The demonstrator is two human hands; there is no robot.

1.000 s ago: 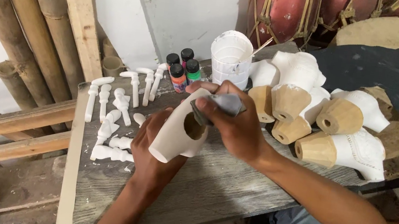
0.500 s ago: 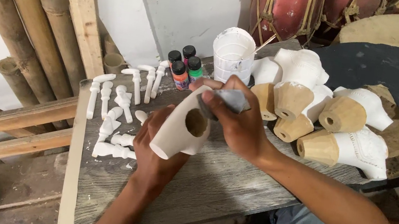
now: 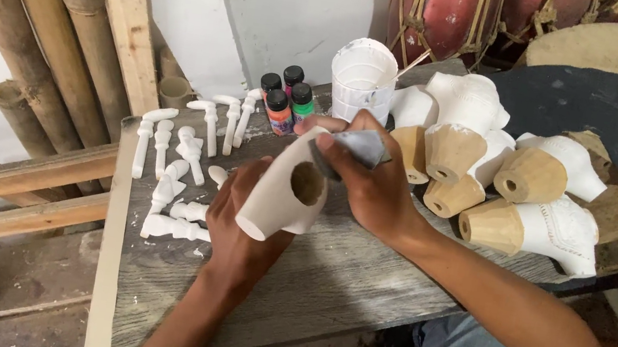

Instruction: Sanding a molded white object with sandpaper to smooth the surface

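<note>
Head view: left hand cupped under a white carved piece, fingers wrapped round it, holding it up above the grey wooden bench. Right hand pinching a small grey scrap, likely sandpaper, flat against the top of the white carved piece, next to its round hole.

To do this rubbing well: best to hold the white carved piece firm and steady, press the scrap softly, use short strokes, turn the piece bit by bit, and stay gentle near the thin edge of the hole.

Behind the white carved piece, at the back of the bench: a white plastic tub with a thin stick leaning in it; looks smeared with white paint, but how full cannot be told. Just left of the tub: four small paint bottles with black caps, holding orange, red and green paint. Right of the white carved piece: a heap of bigger carved shapes, part white, part bare wood. Left of it: small white carved bits lying in rows.
</note>
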